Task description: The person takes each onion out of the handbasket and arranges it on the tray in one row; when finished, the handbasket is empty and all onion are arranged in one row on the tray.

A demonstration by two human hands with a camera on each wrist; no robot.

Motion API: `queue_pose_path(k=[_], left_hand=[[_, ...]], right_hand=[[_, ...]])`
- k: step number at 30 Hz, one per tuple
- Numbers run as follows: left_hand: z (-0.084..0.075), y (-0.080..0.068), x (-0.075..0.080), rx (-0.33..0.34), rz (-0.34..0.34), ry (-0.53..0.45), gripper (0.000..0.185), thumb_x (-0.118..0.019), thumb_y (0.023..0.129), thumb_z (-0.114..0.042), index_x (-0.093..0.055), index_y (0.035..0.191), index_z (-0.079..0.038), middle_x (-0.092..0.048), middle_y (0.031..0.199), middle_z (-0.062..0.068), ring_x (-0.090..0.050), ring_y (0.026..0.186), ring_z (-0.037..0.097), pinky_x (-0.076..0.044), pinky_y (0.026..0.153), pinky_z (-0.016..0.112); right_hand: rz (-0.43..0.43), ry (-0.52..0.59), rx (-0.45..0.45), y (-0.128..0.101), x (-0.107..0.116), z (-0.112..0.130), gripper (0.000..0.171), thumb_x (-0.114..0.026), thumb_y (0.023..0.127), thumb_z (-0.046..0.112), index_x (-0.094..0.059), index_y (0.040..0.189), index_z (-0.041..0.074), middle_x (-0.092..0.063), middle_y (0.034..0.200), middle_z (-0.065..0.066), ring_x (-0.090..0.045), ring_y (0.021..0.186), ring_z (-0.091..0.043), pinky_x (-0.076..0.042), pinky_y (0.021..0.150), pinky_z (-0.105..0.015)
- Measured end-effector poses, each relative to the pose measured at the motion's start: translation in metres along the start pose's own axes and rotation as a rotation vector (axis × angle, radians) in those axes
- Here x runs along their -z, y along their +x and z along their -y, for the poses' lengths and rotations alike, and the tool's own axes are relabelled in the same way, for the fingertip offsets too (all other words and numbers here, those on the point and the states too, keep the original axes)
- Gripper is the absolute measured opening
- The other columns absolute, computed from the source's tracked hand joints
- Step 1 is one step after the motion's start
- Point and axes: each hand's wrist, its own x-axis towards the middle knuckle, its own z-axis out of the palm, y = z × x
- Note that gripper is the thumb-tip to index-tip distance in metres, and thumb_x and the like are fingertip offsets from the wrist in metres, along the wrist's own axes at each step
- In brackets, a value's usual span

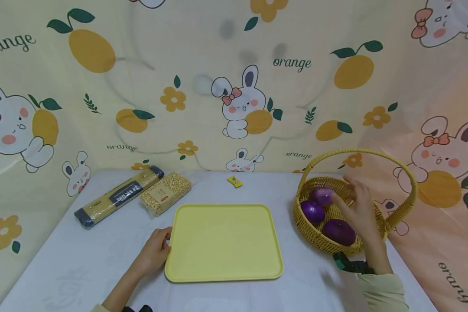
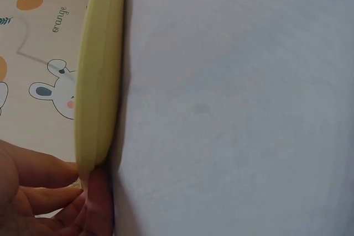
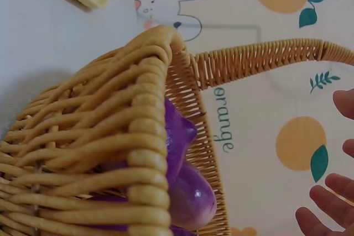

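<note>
A yellow tray lies flat in the middle of the white table. My left hand rests against its left edge, fingers touching the rim. At the right stands a wicker basket with a hoop handle, holding three purple onions. My right hand hovers over the basket with fingers spread and relaxed, close to the rear onion, holding nothing. In the right wrist view the basket's wall fills the foreground, with onions behind it and fingertips at the right.
A long dark-and-yellow pasta packet and a bag of small yellow grains lie at the back left. A small yellow wrapper sits near the back wall. A printed rabbit-and-orange cloth covers the walls.
</note>
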Motion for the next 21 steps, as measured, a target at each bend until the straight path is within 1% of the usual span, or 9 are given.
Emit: queue_pose_path(k=[4, 5, 7, 10, 15, 21], left_hand=[[0.000, -0.001, 0.000, 0.017, 0.009, 0.013, 0.052, -0.056, 0.078, 0.012, -0.043, 0.128, 0.016, -0.048, 0.098, 0.013, -0.044, 0.076, 0.015, -0.038, 0.063, 0.022], [0.000, -0.001, 0.000, 0.020, 0.012, 0.015, 0.052, -0.055, 0.078, 0.012, -0.043, 0.128, 0.016, -0.048, 0.098, 0.013, -0.044, 0.076, 0.015, -0.038, 0.063, 0.022], [-0.001, -0.001, 0.001, 0.023, 0.013, 0.019, 0.051, -0.055, 0.078, 0.012, -0.043, 0.128, 0.015, -0.048, 0.098, 0.013, -0.044, 0.077, 0.016, -0.038, 0.063, 0.022], [-0.001, -0.001, 0.001, 0.020, 0.011, 0.018, 0.051, -0.055, 0.078, 0.012, -0.043, 0.127, 0.015, -0.048, 0.098, 0.013, -0.044, 0.077, 0.016, -0.038, 0.063, 0.023], [0.001, 0.000, 0.000, 0.005, 0.008, 0.010, 0.051, -0.054, 0.078, 0.012, -0.043, 0.128, 0.016, -0.048, 0.098, 0.012, -0.044, 0.077, 0.015, -0.038, 0.063, 0.022], [0.001, 0.001, -0.001, -0.004, -0.003, 0.001, 0.051, -0.054, 0.078, 0.012, -0.042, 0.127, 0.016, -0.048, 0.098, 0.013, -0.044, 0.076, 0.015, -0.038, 0.063, 0.022]], right_hand=[[0.001, -0.007, -0.002, 0.002, 0.001, -0.002, 0.061, -0.067, 0.084, 0.012, -0.040, 0.138, 0.003, -0.043, 0.127, -0.024, -0.042, 0.104, -0.031, -0.031, 0.078, -0.016], [-0.003, -0.005, 0.002, 0.003, 0.001, -0.002, 0.061, -0.067, 0.084, 0.011, -0.040, 0.138, 0.002, -0.043, 0.126, -0.024, -0.042, 0.103, -0.030, -0.032, 0.078, -0.019], [-0.007, -0.002, 0.003, 0.004, 0.001, -0.002, 0.060, -0.066, 0.083, 0.010, -0.040, 0.137, 0.001, -0.044, 0.126, -0.024, -0.041, 0.103, -0.030, -0.032, 0.078, -0.022], [-0.004, 0.006, -0.003, 0.006, 0.002, -0.003, 0.059, -0.065, 0.085, 0.010, -0.040, 0.136, -0.001, -0.043, 0.127, -0.025, -0.041, 0.105, -0.032, -0.033, 0.079, -0.023], [0.015, 0.023, -0.045, 0.010, 0.005, -0.004, 0.058, -0.063, 0.088, 0.018, -0.039, 0.138, 0.001, -0.042, 0.132, -0.023, -0.043, 0.112, -0.038, -0.033, 0.082, -0.018], [0.029, 0.032, -0.080, 0.015, 0.006, -0.007, 0.059, -0.062, 0.089, 0.021, -0.038, 0.140, 0.006, -0.042, 0.133, -0.020, -0.043, 0.113, -0.037, -0.034, 0.082, -0.013]])
